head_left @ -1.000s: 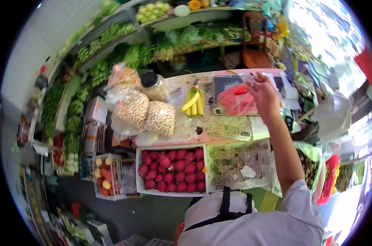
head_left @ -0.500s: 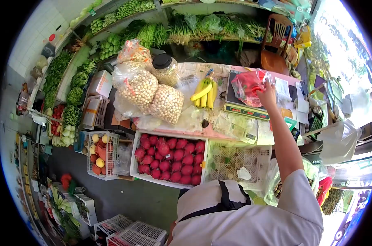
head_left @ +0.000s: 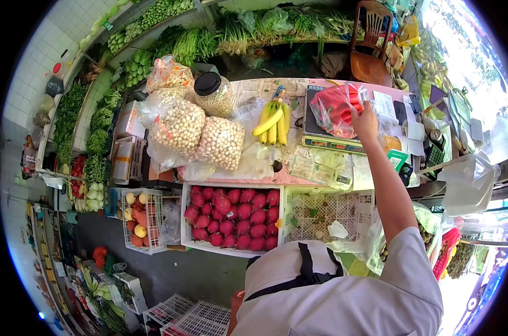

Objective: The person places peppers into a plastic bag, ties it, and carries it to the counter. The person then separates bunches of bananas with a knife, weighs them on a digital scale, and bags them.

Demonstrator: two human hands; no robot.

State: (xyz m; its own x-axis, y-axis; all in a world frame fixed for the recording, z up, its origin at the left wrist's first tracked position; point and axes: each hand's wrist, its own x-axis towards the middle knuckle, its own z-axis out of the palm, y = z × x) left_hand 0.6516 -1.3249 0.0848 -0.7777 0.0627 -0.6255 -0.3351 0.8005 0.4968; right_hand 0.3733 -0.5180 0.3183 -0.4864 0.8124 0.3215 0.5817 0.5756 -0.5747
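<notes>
My right hand (head_left: pixel 365 121) reaches over the counter with its fingers closed on the right side of a clear plastic bag (head_left: pixel 337 110). Red contents show through the bag; their exact kind is hard to make out. The bag lies on the dark plate of a digital scale (head_left: pixel 311 115), whose lit display (head_left: pixel 332 144) faces me. Low beside my body, only a bit of my left hand (head_left: pixel 239 299) shows, its fingers mostly hidden. Left of the scale is a bunch of yellow bananas (head_left: pixel 272 123).
Bags of round pale nuts or seeds (head_left: pixel 179 124) and a black-lidded jar (head_left: pixel 214 96) stand on the pink counter. Before it are a box of dragon fruit (head_left: pixel 235 219) and a white crate (head_left: pixel 310 224). A wooden chair (head_left: pixel 370 61) stands behind; green vegetables (head_left: pixel 195 50) line the shelves.
The camera view has shifted slightly. My right hand stays at the bag on the scale, its fingers now lower along the bag's right side. A bit of my left hand has come into view.
</notes>
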